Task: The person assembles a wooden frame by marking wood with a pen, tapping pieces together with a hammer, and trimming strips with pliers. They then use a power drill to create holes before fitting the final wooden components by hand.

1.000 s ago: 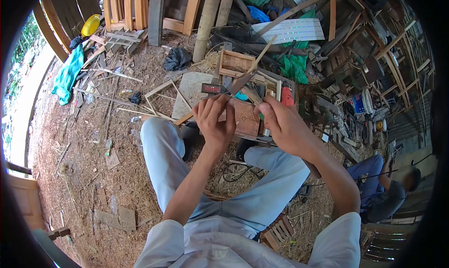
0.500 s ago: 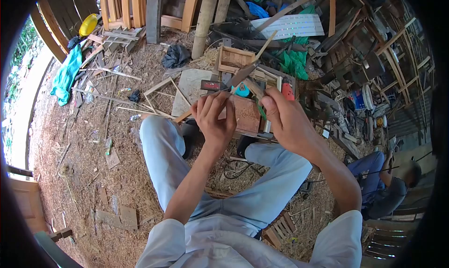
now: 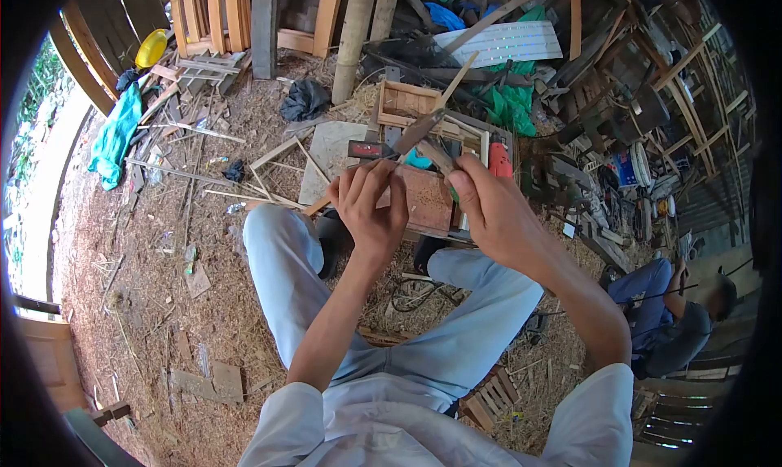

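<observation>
My right hand [image 3: 497, 210] is closed round the wooden handle of a dark-bladed tool [image 3: 421, 131], whose blade points up and left. A thin pale wood strip [image 3: 458, 80] runs behind the blade, up and to the right. My left hand [image 3: 371, 202] pinches the strip's lower end beside the blade; its fingertips partly hide that end. Beneath both hands stands a low wooden work surface [image 3: 428, 202] with shavings on it. An open wooden box [image 3: 407, 102] is just beyond the blade, and a red object [image 3: 500, 160] is at the right.
A black bag [image 3: 305, 99] and a bamboo post [image 3: 352, 51] stand ahead. Wood scraps and a teal cloth [image 3: 119, 137] lie on the left. A person [image 3: 680, 328] sits at the far right. Green plastic [image 3: 511, 108] lies near piled timber.
The hands and tool have barely moved; the blade sits slightly differently against the strip. The view has shifted slightly.
</observation>
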The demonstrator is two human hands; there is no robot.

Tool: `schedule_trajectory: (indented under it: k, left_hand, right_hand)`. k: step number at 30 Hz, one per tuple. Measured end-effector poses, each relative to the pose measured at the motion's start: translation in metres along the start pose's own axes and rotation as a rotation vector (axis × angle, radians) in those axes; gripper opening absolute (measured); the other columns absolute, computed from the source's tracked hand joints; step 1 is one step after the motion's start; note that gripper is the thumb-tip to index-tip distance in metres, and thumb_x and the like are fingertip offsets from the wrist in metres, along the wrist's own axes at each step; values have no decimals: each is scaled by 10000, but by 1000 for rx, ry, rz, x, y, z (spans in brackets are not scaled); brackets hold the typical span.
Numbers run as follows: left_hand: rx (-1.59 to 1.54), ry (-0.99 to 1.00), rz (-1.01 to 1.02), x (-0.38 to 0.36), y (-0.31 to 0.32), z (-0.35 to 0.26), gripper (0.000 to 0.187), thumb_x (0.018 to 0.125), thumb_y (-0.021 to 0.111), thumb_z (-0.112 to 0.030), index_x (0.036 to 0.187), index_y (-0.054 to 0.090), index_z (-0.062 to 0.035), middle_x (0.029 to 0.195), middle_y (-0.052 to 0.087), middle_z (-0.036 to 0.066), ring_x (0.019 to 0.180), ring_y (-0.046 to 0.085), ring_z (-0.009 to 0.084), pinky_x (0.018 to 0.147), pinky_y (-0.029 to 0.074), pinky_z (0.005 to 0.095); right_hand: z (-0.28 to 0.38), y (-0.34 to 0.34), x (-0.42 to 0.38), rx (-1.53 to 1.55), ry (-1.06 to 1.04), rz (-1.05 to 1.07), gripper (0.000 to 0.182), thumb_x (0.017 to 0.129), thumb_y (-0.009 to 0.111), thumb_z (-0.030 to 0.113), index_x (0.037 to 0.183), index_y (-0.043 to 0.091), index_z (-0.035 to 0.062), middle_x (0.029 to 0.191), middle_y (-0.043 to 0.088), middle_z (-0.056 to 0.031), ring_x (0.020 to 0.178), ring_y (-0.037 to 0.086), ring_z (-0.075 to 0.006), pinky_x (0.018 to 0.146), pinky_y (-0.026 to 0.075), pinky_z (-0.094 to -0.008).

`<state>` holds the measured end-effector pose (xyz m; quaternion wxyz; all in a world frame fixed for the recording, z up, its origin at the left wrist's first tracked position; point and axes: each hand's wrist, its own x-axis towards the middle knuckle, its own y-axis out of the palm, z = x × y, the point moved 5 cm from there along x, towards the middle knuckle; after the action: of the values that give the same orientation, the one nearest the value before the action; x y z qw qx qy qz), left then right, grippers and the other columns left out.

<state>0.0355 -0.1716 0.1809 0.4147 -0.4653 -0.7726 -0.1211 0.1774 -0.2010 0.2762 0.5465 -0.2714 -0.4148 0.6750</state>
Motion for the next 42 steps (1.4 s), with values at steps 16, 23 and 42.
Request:
schedule_trajectory:
  k: [16, 23, 42]
  left_hand:
    - [-4, 5, 5, 1, 0, -1, 198, 752, 673, -35, 948, 644, -42, 890, 652, 69, 860, 585, 239, 818, 356, 348]
    - [15, 6, 5, 1, 0, -3, 187, 745, 674, -31, 929, 642, -42, 891, 651, 68, 858, 585, 237, 826, 354, 347]
    - [5, -12, 12, 0, 2, 1, 220, 743, 675, -28, 955, 650, -78, 869, 655, 37, 867, 581, 226, 836, 338, 340]
  right_hand:
    - [-4, 5, -1, 6, -2, -1, 264, 1016, 393, 245, 1094, 436, -4, 625, 566, -253, 599, 561, -468, 534, 382, -541]
    - [-4, 7, -1, -76, -14, -24, 268, 1017, 390, 252, 1096, 439, 1, 616, 561, -262, 587, 555, -471, 516, 373, -544]
    - [2, 5, -2, -41, 46, 56, 253, 1010, 404, 241, 1070, 436, -2, 658, 573, -272, 649, 565, -487, 552, 387, -569]
